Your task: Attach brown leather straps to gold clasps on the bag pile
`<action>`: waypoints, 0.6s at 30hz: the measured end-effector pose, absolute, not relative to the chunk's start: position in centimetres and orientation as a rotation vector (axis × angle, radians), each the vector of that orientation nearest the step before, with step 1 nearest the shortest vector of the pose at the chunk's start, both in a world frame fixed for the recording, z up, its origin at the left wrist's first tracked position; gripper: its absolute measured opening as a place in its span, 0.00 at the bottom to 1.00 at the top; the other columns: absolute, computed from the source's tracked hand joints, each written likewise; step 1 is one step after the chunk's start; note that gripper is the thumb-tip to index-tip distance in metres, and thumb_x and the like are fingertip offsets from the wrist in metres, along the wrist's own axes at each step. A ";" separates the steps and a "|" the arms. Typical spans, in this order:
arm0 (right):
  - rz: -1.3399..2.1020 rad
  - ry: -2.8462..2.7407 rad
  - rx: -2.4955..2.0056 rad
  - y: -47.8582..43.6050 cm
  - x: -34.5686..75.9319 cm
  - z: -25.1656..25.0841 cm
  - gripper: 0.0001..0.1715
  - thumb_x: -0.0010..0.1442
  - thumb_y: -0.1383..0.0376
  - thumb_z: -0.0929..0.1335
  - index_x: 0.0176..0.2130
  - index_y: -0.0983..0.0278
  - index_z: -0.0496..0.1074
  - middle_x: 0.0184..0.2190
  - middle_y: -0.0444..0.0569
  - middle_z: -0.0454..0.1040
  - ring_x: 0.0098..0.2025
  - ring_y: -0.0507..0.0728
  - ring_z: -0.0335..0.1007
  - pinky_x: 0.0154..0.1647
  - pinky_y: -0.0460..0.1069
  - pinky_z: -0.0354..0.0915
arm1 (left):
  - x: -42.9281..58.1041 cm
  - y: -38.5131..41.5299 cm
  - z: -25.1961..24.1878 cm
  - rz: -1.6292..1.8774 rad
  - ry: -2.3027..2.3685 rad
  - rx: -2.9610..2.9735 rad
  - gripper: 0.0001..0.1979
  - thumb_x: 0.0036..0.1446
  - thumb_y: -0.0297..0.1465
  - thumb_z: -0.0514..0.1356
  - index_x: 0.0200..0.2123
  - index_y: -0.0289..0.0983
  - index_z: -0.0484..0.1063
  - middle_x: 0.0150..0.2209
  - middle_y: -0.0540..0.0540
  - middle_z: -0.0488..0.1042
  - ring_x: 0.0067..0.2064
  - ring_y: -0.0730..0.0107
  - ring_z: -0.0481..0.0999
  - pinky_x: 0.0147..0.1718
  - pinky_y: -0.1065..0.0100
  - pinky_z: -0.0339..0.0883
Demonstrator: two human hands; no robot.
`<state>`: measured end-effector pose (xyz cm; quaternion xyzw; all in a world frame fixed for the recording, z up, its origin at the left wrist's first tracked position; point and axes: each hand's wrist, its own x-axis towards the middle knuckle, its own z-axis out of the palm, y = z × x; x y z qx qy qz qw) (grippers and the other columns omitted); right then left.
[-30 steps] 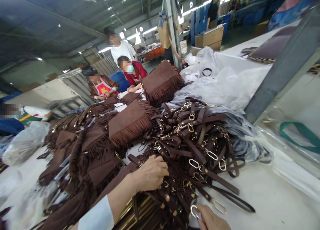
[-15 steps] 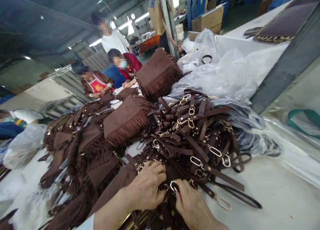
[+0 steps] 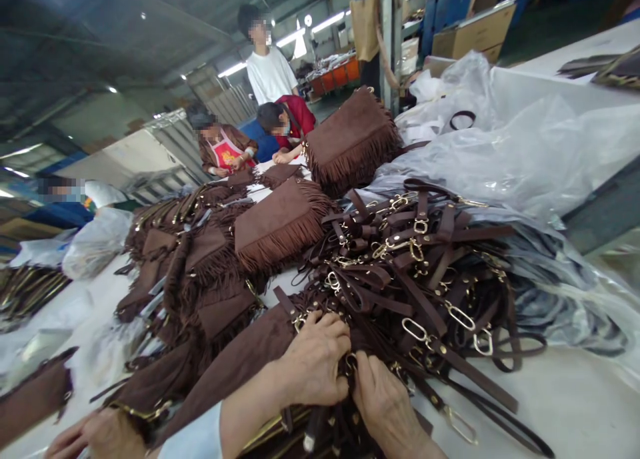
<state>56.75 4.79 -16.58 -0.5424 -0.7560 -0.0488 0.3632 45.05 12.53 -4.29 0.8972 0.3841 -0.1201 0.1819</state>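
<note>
My left hand (image 3: 314,362) and my right hand (image 3: 384,406) meet at the near edge of a big heap of brown leather straps (image 3: 415,272) with gold clasps. Both hands are closed in a pinch around a gold clasp (image 3: 350,364) on a strap lying over a brown suede fringed bag (image 3: 240,369) in front of me. The fingertips press together, and the clasp is mostly hidden between them.
More brown fringed bags (image 3: 283,222) pile up at left and centre, one standing upright (image 3: 353,142). Clear plastic sheeting (image 3: 505,139) covers the white table (image 3: 575,406) at right. Several people work at the far end. Another person's hand (image 3: 90,436) rests at bottom left.
My right hand has come up from the table edge with a clasp and joined my left hand at the strap heap. The view has shifted left.
</note>
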 end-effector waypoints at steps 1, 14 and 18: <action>-0.132 -1.975 -1.376 4.8 56.9 -16.6 0.16 0.59 0.74 0.53 0.44 0.75 0.61 0.25 0.49 0.64 0.25 0.53 0.62 0.25 0.46 0.64 | 45.0 12.5 -4.4 -0.335 1.083 2.536 0.09 0.39 0.34 0.59 0.28 0.38 0.67 0.39 0.50 0.70 0.46 0.64 0.64 0.50 0.58 0.53; 0.080 -2.093 -1.359 5.0 57.8 -15.6 0.16 0.52 0.78 0.55 0.40 0.67 0.59 0.25 0.46 0.66 0.25 0.53 0.66 0.24 0.45 0.64 | 46.1 13.2 -4.1 -0.571 1.029 2.571 0.09 0.40 0.35 0.59 0.27 0.38 0.71 0.40 0.48 0.69 0.45 0.61 0.64 0.45 0.53 0.57; 0.224 -2.093 -1.492 4.7 57.3 -15.0 0.16 0.50 0.78 0.59 0.39 0.65 0.58 0.26 0.45 0.68 0.26 0.54 0.69 0.24 0.45 0.64 | 46.7 13.7 -4.1 -0.608 1.041 2.501 0.09 0.39 0.33 0.59 0.28 0.40 0.73 0.39 0.48 0.69 0.45 0.62 0.64 0.44 0.55 0.58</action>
